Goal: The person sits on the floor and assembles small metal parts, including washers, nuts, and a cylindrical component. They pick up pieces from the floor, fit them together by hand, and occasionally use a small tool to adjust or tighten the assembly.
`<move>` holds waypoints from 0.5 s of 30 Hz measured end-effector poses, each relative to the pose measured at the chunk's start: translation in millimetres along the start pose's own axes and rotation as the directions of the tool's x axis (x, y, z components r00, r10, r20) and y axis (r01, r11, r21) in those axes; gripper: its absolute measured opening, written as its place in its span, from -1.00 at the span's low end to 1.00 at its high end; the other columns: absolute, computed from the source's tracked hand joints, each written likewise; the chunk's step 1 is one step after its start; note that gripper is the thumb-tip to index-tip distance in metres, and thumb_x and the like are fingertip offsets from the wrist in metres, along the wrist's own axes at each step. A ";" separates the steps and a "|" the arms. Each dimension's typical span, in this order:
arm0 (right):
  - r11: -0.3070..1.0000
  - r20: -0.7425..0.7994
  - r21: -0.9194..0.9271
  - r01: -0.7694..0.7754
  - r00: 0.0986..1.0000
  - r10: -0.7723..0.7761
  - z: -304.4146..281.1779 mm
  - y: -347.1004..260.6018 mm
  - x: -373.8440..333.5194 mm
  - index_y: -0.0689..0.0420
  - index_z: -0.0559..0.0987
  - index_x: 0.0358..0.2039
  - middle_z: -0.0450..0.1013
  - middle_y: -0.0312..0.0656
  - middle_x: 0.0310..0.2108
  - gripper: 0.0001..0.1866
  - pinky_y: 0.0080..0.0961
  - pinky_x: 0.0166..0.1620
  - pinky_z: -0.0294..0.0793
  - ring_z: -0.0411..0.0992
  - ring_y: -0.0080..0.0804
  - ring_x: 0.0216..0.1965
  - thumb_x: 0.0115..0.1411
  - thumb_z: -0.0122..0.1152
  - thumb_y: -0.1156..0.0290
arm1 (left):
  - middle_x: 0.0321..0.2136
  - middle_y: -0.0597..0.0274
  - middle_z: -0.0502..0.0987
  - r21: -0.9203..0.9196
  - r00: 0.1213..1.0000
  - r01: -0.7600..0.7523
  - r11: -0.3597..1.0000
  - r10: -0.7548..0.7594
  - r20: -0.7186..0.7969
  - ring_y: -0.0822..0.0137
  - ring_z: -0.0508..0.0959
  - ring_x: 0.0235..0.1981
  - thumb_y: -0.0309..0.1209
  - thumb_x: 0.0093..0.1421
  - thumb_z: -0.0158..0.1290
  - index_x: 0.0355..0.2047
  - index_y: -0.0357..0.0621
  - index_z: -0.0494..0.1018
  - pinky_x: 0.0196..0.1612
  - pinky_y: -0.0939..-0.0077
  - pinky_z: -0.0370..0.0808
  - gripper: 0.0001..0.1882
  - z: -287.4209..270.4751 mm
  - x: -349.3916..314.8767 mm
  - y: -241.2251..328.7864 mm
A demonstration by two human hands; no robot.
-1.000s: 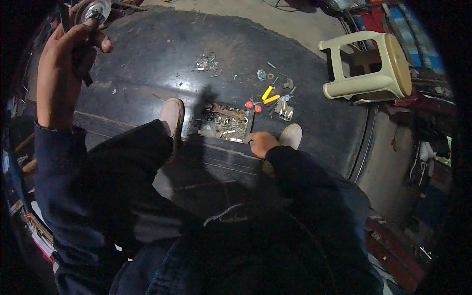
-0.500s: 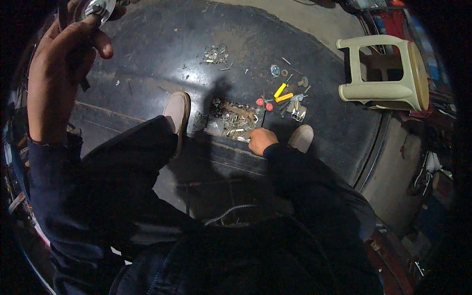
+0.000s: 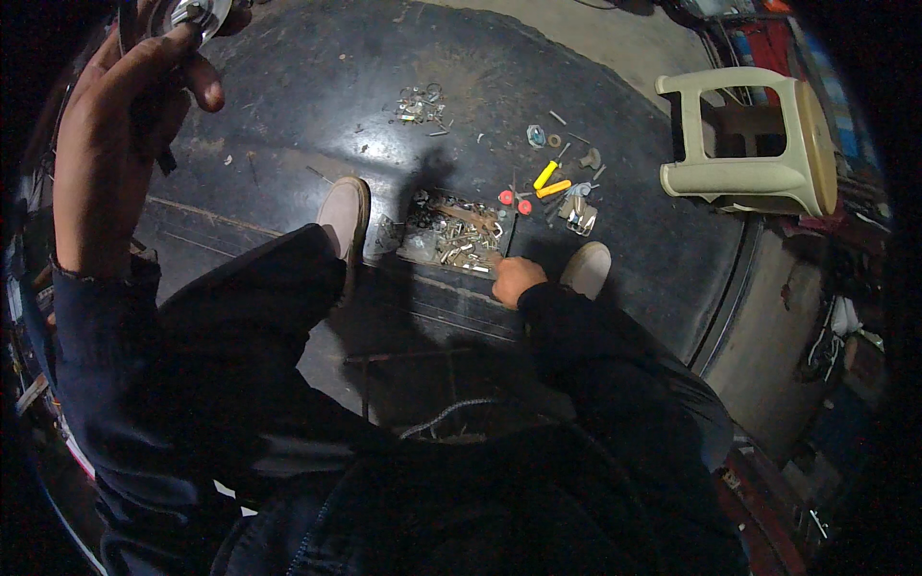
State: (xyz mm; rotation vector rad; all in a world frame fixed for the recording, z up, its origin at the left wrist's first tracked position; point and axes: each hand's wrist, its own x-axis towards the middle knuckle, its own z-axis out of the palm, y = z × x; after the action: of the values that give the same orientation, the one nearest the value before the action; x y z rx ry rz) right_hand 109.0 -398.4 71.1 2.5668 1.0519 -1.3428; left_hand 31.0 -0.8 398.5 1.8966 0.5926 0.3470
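Raised at the upper left, my left hand (image 3: 115, 106) is closed around a round, shiny, silvery dish-like object (image 3: 199, 17), cut off by the picture's top edge. My right hand (image 3: 520, 281) is low at the near right corner of a shallow tray (image 3: 420, 252). Its fingers are curled, and whatever they may hold is hidden. Loose small metal parts (image 3: 466, 235), mostly screws, bolts and bits of hardware, fill the tray. A brownish strip (image 3: 471, 215) lies across them.
Two yellow-handled screwdrivers (image 3: 545, 175), two red round pieces (image 3: 506, 198) and small hardware lie right of the tray. Another hardware pile (image 3: 421, 104) lies farther off on the dark mat (image 3: 317, 86). A cream plastic stool (image 3: 706, 180) lies tipped at right. My shoes (image 3: 343, 213) flank the tray.
My right hand has drawn slightly right and nearer to me, from over the parts to the tray's corner. The left hand stays raised with the shiny round object.
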 end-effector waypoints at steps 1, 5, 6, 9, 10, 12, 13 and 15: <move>1.000 -0.022 0.016 -0.003 1.000 0.003 0.4 1.9 0.5 0.14 0.61 -0.10 0.59 0.11 -0.24 -0.62 -0.01 -0.07 0.54 0.56 0.12 -0.15 0.05 0.10 0.36 | -0.10 0.26 0.59 -0.030 1.000 -0.005 1.000 0.005 -0.005 0.57 0.38 -0.43 -0.31 0.38 -0.05 0.20 -0.17 0.40 -0.33 0.68 0.26 -0.58 2.2 0.5 0.0; 0.997 -0.032 0.083 -0.004 0.999 0.007 -3.1 13.4 7.7 0.12 0.61 -0.08 0.58 0.13 -0.25 -0.62 0.00 -0.06 0.52 0.55 0.16 -0.15 0.06 0.08 0.38 | -0.13 0.28 0.59 -0.076 0.999 -0.013 0.997 0.010 -0.037 0.58 0.36 -0.44 -0.30 0.38 -0.05 0.20 -0.16 0.40 -0.36 0.68 0.23 -0.58 7.2 4.3 -0.4; 0.996 -0.006 0.090 -0.016 1.000 0.017 -3.7 15.6 9.2 0.11 0.61 -0.08 0.58 0.14 -0.25 -0.62 0.01 -0.05 0.52 0.54 0.16 -0.15 0.06 0.07 0.39 | -0.14 0.28 0.59 -0.081 0.999 -0.014 0.997 0.010 -0.047 0.58 0.36 -0.44 -0.30 0.38 -0.05 0.20 -0.16 0.40 -0.36 0.69 0.22 -0.58 7.6 5.1 -0.3; 0.992 -0.022 0.123 0.042 0.999 -0.039 -1.5 20.4 8.5 0.08 0.61 -0.06 0.57 0.15 -0.23 -0.60 -0.01 -0.02 0.51 0.53 0.17 -0.14 0.06 0.05 0.40 | -0.25 0.32 0.57 0.090 0.999 0.039 0.995 -0.039 0.000 0.59 0.35 -0.45 -0.28 0.38 -0.06 0.19 -0.17 0.41 -0.39 0.68 0.19 -0.57 1.6 4.8 4.8; 0.992 -0.008 0.128 0.024 1.000 -0.023 0.9 20.2 8.8 0.08 0.62 -0.08 0.57 0.12 -0.20 -0.60 -0.01 -0.01 0.52 0.54 0.16 -0.12 0.05 0.07 0.37 | -0.29 0.33 0.55 0.119 0.999 0.049 0.992 -0.049 -0.002 0.59 0.35 -0.45 -0.28 0.38 -0.06 0.19 -0.17 0.41 -0.41 0.68 0.18 -0.57 1.5 3.9 4.2; 0.988 0.013 0.151 0.008 1.000 -0.010 7.1 19.2 10.0 0.06 0.64 -0.10 0.58 0.07 -0.14 -0.62 -0.02 0.01 0.54 0.55 0.13 -0.09 0.04 0.12 0.32 | -0.38 0.37 0.52 0.117 0.998 0.054 0.992 -0.050 -0.034 0.60 0.35 -0.46 -0.26 0.38 -0.06 0.18 -0.16 0.41 -0.43 0.68 0.16 -0.58 2.1 2.4 1.4; 0.988 -0.001 0.150 0.033 0.999 -0.033 10.2 19.6 10.4 0.06 0.64 -0.09 0.58 0.08 -0.13 -0.61 -0.02 0.02 0.53 0.54 0.12 -0.08 0.04 0.12 0.32 | -0.41 0.39 0.50 0.109 0.998 0.055 0.993 -0.051 -0.038 0.60 0.35 -0.46 -0.26 0.38 -0.06 0.17 -0.16 0.42 -0.43 0.68 0.15 -0.58 1.4 2.2 0.6; 0.986 -0.027 0.147 0.082 0.997 -0.078 15.5 20.5 11.7 0.06 0.63 -0.05 0.57 0.09 -0.11 -0.58 -0.02 0.04 0.52 0.53 0.12 -0.05 0.05 0.12 0.32 | -0.46 0.41 0.48 0.115 0.998 0.062 0.991 -0.060 -0.019 0.60 0.35 -0.46 -0.25 0.39 -0.06 0.15 -0.14 0.42 -0.43 0.69 0.14 -0.60 -0.6 1.9 -0.9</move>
State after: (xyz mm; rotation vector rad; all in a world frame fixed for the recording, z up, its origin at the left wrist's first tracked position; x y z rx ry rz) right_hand 114.9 -413.1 47.7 2.6756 1.1103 -1.4684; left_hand 32.0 0.9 397.8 1.9832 0.6927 0.2929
